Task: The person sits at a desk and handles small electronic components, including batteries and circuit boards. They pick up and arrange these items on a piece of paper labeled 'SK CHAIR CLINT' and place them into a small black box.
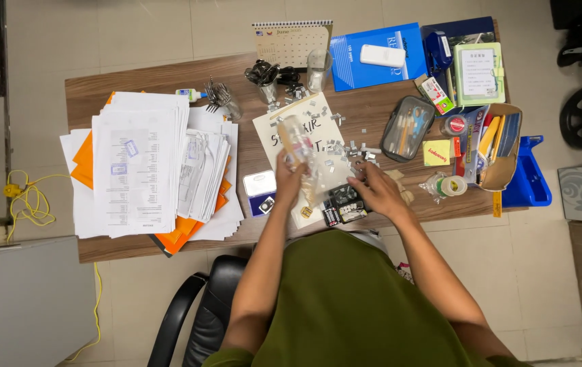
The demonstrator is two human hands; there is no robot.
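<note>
Wood-grain brown, the desk point(168, 78) is stretching across the upper half of the frame. A big stack of papers point(138, 163) is lying over orange folders at centre left. A blue booklet point(372, 58) is sitting at the top, right of a desk calendar point(292, 42). A mesh pencil case point(406, 128) is lying right of centre. In the middle, the left hand point(289, 182) is wrapping its fingers around a clear plastic bottle point(297, 146), holding it tilted above a white sheet point(304, 129) with handwriting. The right hand point(376, 190) is resting knuckles-up just beside it, fingers curled over small metal clips point(345, 151) scattered on the sheet; whether it is pinching one, I cannot tell
</note>
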